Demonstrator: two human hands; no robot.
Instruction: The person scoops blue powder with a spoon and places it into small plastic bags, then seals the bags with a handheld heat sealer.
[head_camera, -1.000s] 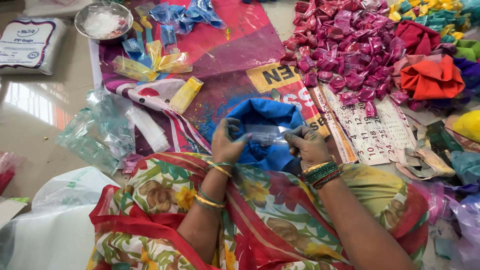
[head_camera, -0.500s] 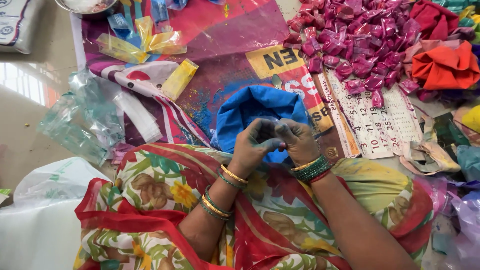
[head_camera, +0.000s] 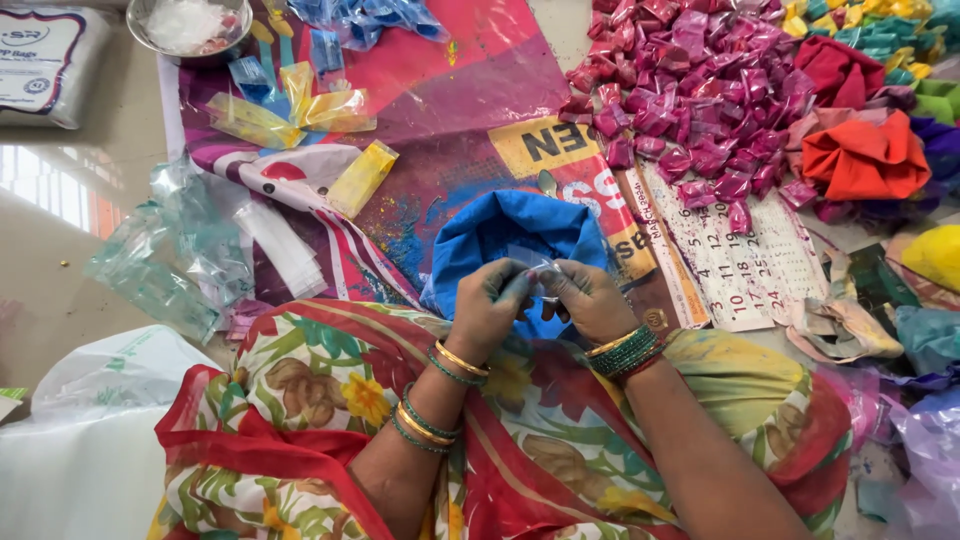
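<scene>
I judge I'm mid-packing: my left hand and right hand pinch a small clear packet above the blue powder bag, needing steady fingertips.

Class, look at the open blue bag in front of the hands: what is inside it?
The blue bag shows only blue lining. Both hands, left and right, pinching a small clear packet, cover its lower part.
</scene>
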